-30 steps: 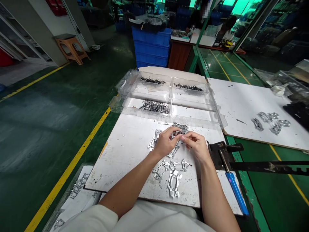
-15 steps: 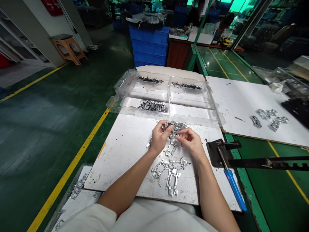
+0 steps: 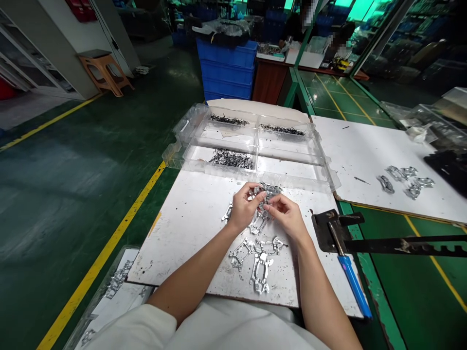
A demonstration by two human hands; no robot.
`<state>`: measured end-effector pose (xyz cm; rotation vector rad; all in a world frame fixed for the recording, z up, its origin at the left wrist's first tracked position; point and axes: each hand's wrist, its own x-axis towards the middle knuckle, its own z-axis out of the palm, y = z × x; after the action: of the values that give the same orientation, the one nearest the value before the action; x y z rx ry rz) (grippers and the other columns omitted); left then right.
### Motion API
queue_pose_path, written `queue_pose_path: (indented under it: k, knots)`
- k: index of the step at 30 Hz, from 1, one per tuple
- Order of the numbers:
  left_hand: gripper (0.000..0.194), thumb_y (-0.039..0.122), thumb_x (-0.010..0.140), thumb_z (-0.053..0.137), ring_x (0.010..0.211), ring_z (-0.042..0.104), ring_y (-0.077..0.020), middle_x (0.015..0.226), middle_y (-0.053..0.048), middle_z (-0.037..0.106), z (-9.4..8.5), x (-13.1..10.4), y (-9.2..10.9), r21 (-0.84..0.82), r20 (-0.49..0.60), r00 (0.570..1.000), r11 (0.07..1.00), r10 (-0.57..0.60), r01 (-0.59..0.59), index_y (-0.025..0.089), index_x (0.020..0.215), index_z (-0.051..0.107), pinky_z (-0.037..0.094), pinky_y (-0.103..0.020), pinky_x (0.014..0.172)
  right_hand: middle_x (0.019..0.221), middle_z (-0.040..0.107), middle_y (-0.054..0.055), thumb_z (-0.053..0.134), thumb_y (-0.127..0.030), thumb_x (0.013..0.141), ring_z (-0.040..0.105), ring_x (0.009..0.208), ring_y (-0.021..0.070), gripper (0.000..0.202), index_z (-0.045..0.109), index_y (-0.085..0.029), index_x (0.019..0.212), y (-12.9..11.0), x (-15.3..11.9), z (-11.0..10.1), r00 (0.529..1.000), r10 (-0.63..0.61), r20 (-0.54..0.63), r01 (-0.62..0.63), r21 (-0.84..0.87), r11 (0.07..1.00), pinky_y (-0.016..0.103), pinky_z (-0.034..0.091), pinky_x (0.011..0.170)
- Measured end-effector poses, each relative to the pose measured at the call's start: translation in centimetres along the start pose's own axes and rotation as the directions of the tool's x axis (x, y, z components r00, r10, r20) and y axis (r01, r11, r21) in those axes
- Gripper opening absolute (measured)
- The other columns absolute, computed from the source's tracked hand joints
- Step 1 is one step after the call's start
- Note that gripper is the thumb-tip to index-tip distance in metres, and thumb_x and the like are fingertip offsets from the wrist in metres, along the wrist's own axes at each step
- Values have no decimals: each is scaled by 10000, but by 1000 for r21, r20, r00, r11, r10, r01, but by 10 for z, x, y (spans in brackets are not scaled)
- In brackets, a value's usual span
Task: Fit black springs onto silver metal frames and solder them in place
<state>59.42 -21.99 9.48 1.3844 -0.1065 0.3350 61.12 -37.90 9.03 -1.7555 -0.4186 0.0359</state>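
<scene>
- Left hand (image 3: 243, 206): its grip is closed on a metal bracket (image 3: 256, 191), held just above the desk (image 3: 182, 238), partly hidden by the fingers.
- Right hand (image 3: 289, 216): thumb and forefinger come narrowly together beside the bracket; whether this grip pinches anything cannot be told.
- Progress: the held bracket seems mid-handling, with both hands working at it; its finish is too small to judge.
- Behind the fingers, close by, a heap of silvery metal (image 3: 273, 188) lies on the desk.
- Nearer the body, loose brackets (image 3: 260, 273) lie spread out; whether they are done or waiting is unclear.
- Beyond, a clear tray (image 3: 292, 183) holds thin black pieces (image 3: 231, 159) in three compartments, so plenty seems left.
- Off to the right, more metal parts (image 3: 413, 187) sit grouped on a second white board (image 3: 368, 146), perhaps a separate batch.
</scene>
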Motion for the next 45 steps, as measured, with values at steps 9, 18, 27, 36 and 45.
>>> queue_pose_path:
  k: [9, 18, 27, 36, 45]
  knots:
    - [330, 433, 822, 723, 653, 568, -116, 875, -26, 610, 0, 0, -1, -3, 79, 996, 1000, -30, 30, 177, 1014, 644, 522, -211, 485, 706, 558, -16, 736, -431, 823, 462, 613, 130, 248, 630, -211, 786, 0, -1, -3, 994, -110, 7, 110, -105, 988, 284, 366, 594]
    - [332, 439, 829, 717, 690, 562, -117, 939, -42, 607, 1, -1, -4, 3, 71, 997, 1000, 3, -3, 173, 1017, 649, 514, -197, 489, 701, 549, -13, 687, -392, 871, 487, 610, 132, 202, 629, -208, 814, 2, -2, -5, 976, -216, 22, 214, -246, 945, 281, 391, 588]
    - [318, 415, 829, 726, 659, 557, -100, 907, -24, 603, 0, 0, -8, 2, 51, 999, 1000, 11, -12, 176, 1023, 648, 505, -179, 471, 733, 563, -7, 667, -337, 888, 513, 616, 132, 132, 654, -208, 859, 5, -1, -5, 957, -288, 27, 284, -275, 919, 283, 421, 591]
    - [335, 392, 799, 764, 666, 555, -104, 898, -19, 569, -5, 5, -9, -126, 141, 989, 991, -33, 51, 170, 1022, 648, 525, -187, 449, 697, 560, -16, 713, -370, 860, 483, 611, 125, 219, 617, -199, 761, 4, 0, -5, 964, -268, 2, 263, -195, 945, 271, 389, 585]
    - [320, 352, 802, 770, 726, 563, -108, 957, -34, 599, -6, 5, -11, -116, 178, 983, 993, 44, -24, 166, 1032, 648, 525, -220, 600, 651, 538, -25, 727, -400, 843, 462, 597, 127, 275, 593, -196, 716, 2, -1, -6, 985, -171, 31, 174, -107, 979, 270, 362, 579]
